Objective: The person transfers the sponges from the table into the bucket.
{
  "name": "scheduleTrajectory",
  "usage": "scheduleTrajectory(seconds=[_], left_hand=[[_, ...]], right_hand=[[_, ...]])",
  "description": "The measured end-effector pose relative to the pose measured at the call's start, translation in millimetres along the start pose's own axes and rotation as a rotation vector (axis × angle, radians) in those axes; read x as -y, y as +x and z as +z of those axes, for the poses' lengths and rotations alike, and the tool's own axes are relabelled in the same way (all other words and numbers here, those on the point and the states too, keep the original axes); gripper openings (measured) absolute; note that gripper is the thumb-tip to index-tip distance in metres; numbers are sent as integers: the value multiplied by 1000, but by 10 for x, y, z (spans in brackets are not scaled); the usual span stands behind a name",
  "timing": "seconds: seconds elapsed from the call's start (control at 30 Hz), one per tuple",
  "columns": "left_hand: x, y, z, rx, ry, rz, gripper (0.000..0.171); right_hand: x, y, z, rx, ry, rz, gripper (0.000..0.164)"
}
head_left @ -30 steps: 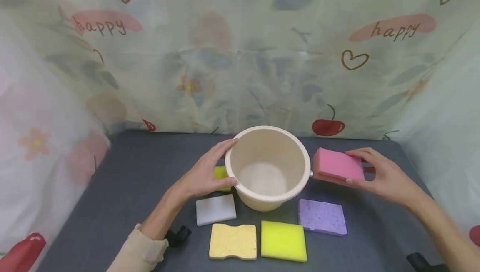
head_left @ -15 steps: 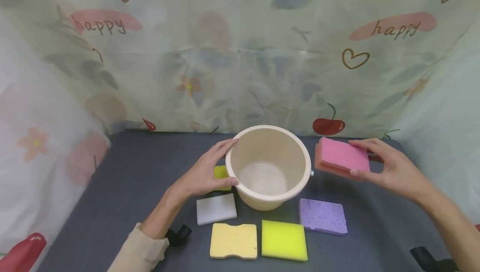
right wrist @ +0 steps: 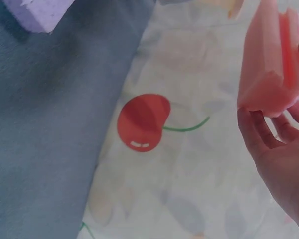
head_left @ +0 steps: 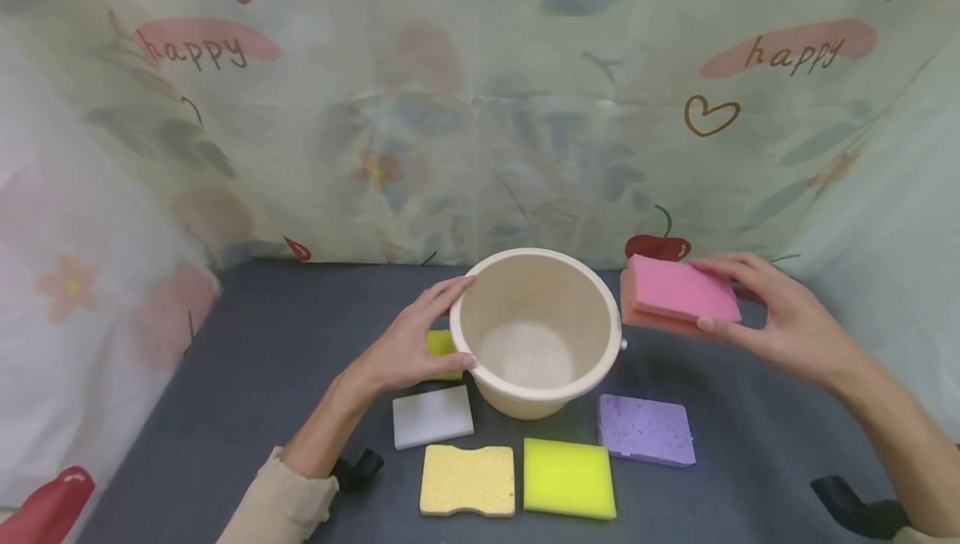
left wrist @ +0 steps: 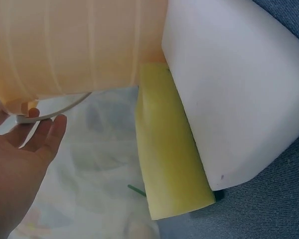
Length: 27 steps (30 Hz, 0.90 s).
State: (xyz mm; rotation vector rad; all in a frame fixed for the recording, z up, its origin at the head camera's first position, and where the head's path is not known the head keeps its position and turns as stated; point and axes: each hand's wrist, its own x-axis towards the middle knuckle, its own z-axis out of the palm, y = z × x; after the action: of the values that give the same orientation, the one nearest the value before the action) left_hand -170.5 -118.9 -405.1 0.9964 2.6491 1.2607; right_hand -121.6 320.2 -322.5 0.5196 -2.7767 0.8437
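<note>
Two hands at work, one on each side of one bucket (head_left: pixel 536 294), which stands upright near the middle of the far edge of the bench (head_left: pixel 255 377). The left hand (head_left: pixel 408 344) holds it by the left of the rim, thumb and fingers well apart along it. The right hand (head_left: pixel 787 331) pinches the one pink sponge (head_left: pixel 682 290), up off the bench towards its far right corner, just right of the rim, a salmon layer showing underneath; one piece or two, I can't tell! Five more sponges are down on the bench: one yellow-green sponge (left wrist: pixel 169 154) partly behind the left hand, against the bucket; one white sponge (head_left: pixel 432 417) next to it, on the near side; then two side by side in the nearest row, one cream sponge (head_left: pixel 467 481) with notched sides and one bright yellow sponge (head_left: pixel 568 479); and one purple sponge (head_left: pixel 647 430), farther towards the right edge. Behind the far edge, one printed curtain (head_left: pixel 480 186) reads "happy" twice.
</note>
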Motion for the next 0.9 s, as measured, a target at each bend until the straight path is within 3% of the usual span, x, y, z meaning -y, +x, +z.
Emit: scheduleTrajectory(seconds=[0.3,0.9], left_hand=[[-18,18,15,-5,-20,-10,94],[-5,12,6,-7,-39,-4,94]], right_hand=[[205,152,39,32,82,-27,71],[478,392,187,67,74,-136,63]])
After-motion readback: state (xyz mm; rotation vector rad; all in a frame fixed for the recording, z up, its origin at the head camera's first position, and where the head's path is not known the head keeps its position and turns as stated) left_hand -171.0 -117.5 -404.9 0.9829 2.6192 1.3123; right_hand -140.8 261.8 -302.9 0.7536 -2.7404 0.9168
